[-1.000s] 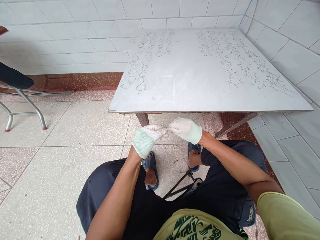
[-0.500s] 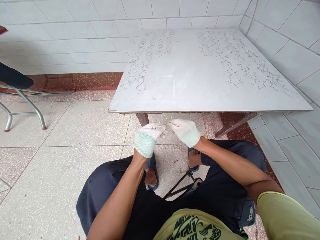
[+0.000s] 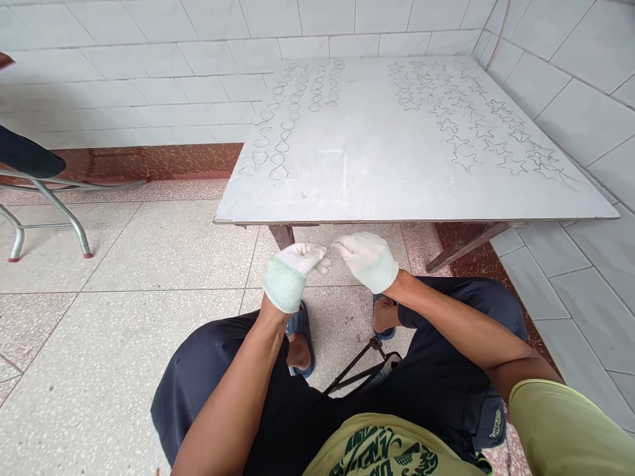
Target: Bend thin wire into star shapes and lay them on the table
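Note:
My left hand (image 3: 303,258), in a white glove with a pale green cuff, is closed in a pinch at the table's front edge. Close to its right, my gloved right hand (image 3: 364,254) pinches too, the fingertips of both nearly meeting. A thin wire (image 3: 321,227) runs between them, its bent part just showing above the fingers; most of it is hidden or too fine to make out. On the white tabletop (image 3: 387,178) beyond lie rows of wire loops shaped like figure eights (image 3: 278,165) at left and several wire stars (image 3: 466,160) at right.
Tiled walls (image 3: 149,66) close off the table's back and right. A metal stool (image 3: 59,211) stands on the speckled floor (image 3: 124,330) at far left, with part of another person's leg (image 3: 30,153) above it. A dark folding frame (image 3: 357,370) sits between my feet.
My hands have shifted very slightly, with a small gap opening between the fingertips. The wire's bent peak now shows less clearly above them. The wire shapes on the table stay put.

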Action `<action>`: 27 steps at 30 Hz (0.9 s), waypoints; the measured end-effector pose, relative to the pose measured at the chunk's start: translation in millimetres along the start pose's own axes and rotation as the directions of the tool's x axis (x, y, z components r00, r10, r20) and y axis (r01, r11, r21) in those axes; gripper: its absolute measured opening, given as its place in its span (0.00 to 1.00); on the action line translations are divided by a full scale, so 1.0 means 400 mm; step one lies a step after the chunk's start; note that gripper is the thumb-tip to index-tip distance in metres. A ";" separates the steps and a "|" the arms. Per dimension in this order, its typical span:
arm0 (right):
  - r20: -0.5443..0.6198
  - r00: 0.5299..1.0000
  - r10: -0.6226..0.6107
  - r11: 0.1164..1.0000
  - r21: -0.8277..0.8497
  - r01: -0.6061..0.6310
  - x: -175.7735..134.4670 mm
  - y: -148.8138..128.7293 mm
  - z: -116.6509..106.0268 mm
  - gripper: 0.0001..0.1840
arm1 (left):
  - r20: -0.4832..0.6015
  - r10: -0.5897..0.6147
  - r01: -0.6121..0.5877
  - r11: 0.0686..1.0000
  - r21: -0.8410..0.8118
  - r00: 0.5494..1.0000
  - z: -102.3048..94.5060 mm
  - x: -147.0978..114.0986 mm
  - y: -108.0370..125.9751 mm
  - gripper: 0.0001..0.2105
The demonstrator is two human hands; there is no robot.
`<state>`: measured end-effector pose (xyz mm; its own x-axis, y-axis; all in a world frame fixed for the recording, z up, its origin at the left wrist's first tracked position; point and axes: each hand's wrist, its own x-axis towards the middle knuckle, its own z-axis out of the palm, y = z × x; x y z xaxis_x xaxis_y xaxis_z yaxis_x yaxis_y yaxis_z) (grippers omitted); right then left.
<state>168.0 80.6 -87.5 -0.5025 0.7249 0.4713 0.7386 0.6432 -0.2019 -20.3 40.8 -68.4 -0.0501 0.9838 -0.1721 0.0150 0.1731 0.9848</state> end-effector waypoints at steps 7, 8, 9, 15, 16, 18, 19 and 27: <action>0.054 0.998 0.023 0.999 0.036 -0.025 0.000 0.004 -0.003 0.20 | -0.058 0.050 -0.050 0.999 0.004 0.997 0.010 -0.023 0.029 0.13; 0.063 0.998 0.028 0.999 0.036 -0.031 -0.002 0.005 -0.003 0.21 | -0.069 0.045 -0.045 0.999 -0.003 0.997 0.013 -0.026 0.031 0.13; 0.069 0.997 0.033 0.999 0.034 -0.035 -0.003 0.005 -0.003 0.21 | -0.088 0.040 -0.041 0.999 -0.007 0.995 0.017 -0.028 0.032 0.13; 0.077 0.995 0.060 0.998 0.000 -0.060 -0.008 0.000 0.001 0.27 | -0.177 0.004 0.002 1.000 0.029 0.984 0.046 -0.035 0.029 0.12; 0.074 0.995 0.067 0.998 -0.009 -0.066 -0.009 -0.001 0.001 0.27 | -0.182 0.002 0.004 0.999 0.035 0.983 0.048 -0.035 0.029 0.12; 0.067 0.995 0.077 0.997 -0.025 -0.076 -0.011 -0.003 0.003 0.29 | -0.187 -0.001 0.010 0.999 0.046 0.982 0.052 -0.035 0.030 0.11; 0.062 0.995 0.083 0.996 -0.033 -0.081 -0.011 -0.004 0.005 0.29 | -0.192 -0.002 0.012 0.999 0.050 0.981 0.054 -0.036 0.031 0.11; -0.049 0.996 0.078 0.990 -0.114 -0.083 -0.017 -0.022 0.023 0.31 | -0.287 0.060 -0.029 0.993 0.111 0.956 0.082 -0.050 0.030 0.10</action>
<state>160.8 72.3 -97.0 -0.4210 0.7596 0.4957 0.8241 0.5486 -0.1407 13.7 24.7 -54.1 -0.3338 0.9375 -0.0983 0.1273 0.1482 0.9807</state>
